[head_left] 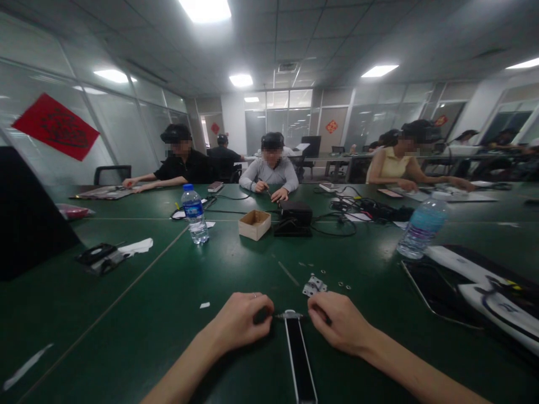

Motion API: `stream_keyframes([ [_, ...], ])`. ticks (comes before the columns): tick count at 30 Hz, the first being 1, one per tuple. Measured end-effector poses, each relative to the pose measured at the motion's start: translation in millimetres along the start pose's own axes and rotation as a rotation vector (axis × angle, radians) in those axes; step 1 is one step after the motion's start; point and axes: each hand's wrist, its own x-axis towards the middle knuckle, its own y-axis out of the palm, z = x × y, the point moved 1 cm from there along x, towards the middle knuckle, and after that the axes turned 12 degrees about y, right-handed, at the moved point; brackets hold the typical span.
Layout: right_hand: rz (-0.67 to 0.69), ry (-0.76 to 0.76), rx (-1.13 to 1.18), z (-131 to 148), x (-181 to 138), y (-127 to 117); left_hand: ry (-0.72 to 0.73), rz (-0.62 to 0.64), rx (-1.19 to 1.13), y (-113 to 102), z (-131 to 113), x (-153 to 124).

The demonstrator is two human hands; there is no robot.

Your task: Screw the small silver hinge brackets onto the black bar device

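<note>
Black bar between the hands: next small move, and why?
I'd probably steady the thin crosspiece with the left hand and gently test its other end with the right hand. It sticks out on both sides at the far end of the black bar, and a hand is curled close to each side; whether either grips it is unclear.

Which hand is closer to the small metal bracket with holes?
Right. The right hand is just on the near side of the metal bracket; the left hand is farther off to the left, beyond the end of the black bar.
</note>
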Motion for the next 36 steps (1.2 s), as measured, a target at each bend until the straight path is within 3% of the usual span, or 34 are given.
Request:
stream_keyframes([
  [6,0.144,0.001,0.018,6.4,1.6,-2.9,-0.040,0.005,-0.072,3.0,-7.1,4.2],
  [36,0.183,0.015,0.037,5.0,3.5,-4.4,-0.253,0.040,-0.279,8.8,-5.5,6.9],
])
